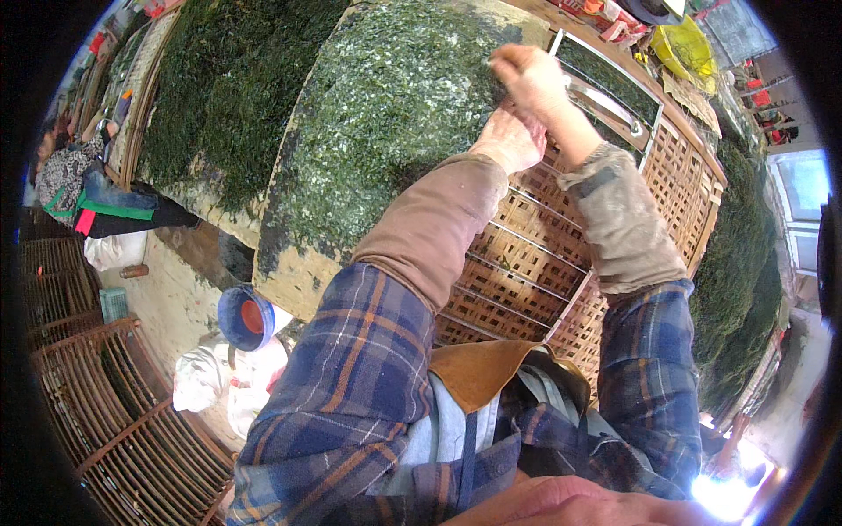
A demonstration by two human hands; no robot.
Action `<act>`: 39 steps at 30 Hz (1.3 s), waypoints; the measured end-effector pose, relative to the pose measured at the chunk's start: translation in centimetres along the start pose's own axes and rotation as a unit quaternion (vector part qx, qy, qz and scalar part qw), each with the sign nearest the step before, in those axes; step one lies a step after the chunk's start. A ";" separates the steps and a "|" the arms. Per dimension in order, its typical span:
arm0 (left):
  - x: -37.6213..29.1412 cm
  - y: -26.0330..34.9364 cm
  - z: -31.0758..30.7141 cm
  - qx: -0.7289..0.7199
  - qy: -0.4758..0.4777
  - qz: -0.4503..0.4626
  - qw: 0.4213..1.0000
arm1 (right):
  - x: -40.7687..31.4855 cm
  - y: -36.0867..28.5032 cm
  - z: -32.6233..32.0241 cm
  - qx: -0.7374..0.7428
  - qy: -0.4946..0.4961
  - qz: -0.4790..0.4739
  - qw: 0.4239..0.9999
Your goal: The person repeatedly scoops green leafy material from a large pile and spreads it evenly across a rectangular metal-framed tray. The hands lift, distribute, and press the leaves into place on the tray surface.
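Note:
Both my hands are over the right edge of a heap of dark green, seaweed-like shreds (395, 125) on a pale board. My left hand (512, 139) is low at that edge, its fingers curled and partly hidden; whether it grips anything does not show. Just above and touching or nearly touching it is my right hand (534, 77), bent at the wrist and blurred, with its grip unclear. Beneath my forearms a metal frame with thin crossbars (526, 240) lies on a woven bamboo mat (677, 172). A flat strip-like piece (608, 112) spans the frame's far end, over more green shreds.
More green shreds lie at left (230, 85) and right (737, 283). A blue bucket (227, 319) and white bags (200, 378) stand below left, near slatted racks (131, 421). A yellow basin (684, 49) is at the far right. Another person (72, 174) is at far left.

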State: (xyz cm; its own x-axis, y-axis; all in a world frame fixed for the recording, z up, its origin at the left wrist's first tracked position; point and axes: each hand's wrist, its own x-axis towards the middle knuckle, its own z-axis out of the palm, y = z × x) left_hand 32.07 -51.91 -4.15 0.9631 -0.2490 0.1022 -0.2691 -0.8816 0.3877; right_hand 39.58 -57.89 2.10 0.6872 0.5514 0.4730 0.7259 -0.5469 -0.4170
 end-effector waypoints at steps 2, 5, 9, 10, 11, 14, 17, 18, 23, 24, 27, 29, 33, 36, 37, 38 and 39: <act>-0.4 0.3 -0.3 0.110 0.068 0.035 0.991 | 0.9 0.6 -2.2 0.054 0.027 0.069 0.996; -0.4 0.6 -0.3 0.172 0.096 0.066 0.978 | 1.5 2.0 -7.0 0.174 0.079 0.074 0.979; -0.4 0.0 0.3 0.060 0.130 0.055 0.988 | -2.9 5.1 -11.3 0.181 0.049 0.092 0.978; -0.4 -0.1 0.6 0.024 0.139 0.059 0.988 | -5.3 5.9 -11.7 0.099 0.019 0.126 0.987; -0.4 -0.3 0.7 -0.010 0.181 0.065 0.981 | -7.1 6.6 -11.7 0.028 -0.007 0.117 0.993; -0.6 -0.7 1.0 0.000 0.216 0.069 0.974 | -10.4 8.1 -11.5 -0.074 -0.102 0.180 0.976; -0.6 -0.6 0.9 0.018 0.215 0.067 0.974 | -11.2 7.7 -10.2 -0.017 -0.111 0.154 0.982; -0.5 -0.5 0.8 0.031 0.209 0.068 0.975 | -11.1 7.5 -10.2 -0.011 -0.110 0.141 0.984; -0.2 0.0 0.3 0.102 0.161 0.046 0.981 | -10.1 8.7 -10.5 0.091 -0.060 0.191 0.976; -0.2 0.0 0.3 0.108 0.152 0.041 0.982 | -9.8 9.7 -10.9 0.009 0.020 0.150 0.988; -0.1 -0.1 0.3 0.098 0.149 0.032 0.984 | -8.2 12.4 -12.0 -0.140 0.095 -0.046 0.985; -0.1 -0.1 0.3 0.073 0.151 0.021 0.986 | -7.6 12.6 -12.3 -0.063 -0.096 0.118 0.986; -0.2 -0.1 0.0 0.037 0.170 0.013 0.985 | -8.1 10.3 -14.1 -0.018 -0.022 0.109 0.994; -0.4 0.0 0.0 0.053 0.153 0.019 0.987 | -10.8 8.4 -11.5 0.004 -0.066 0.156 0.985; -0.4 -0.1 0.1 0.062 0.145 0.033 0.987 | -11.9 8.0 -9.1 -0.016 -0.071 0.128 0.989; -0.3 -0.2 0.1 0.084 0.131 0.035 0.987 | -12.4 8.1 -7.4 -0.064 -0.007 0.098 0.993; -0.4 -0.3 0.1 0.112 0.132 0.040 0.984 | -12.4 8.8 -6.5 -0.057 0.023 0.107 0.992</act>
State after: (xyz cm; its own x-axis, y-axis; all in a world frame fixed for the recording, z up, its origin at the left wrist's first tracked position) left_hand 31.78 -51.64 -4.43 0.8986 -0.2349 0.3706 -0.3111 -0.9367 0.1607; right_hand 37.29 -73.64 -2.34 0.8211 0.3868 0.4198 0.5539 -0.7176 -0.4222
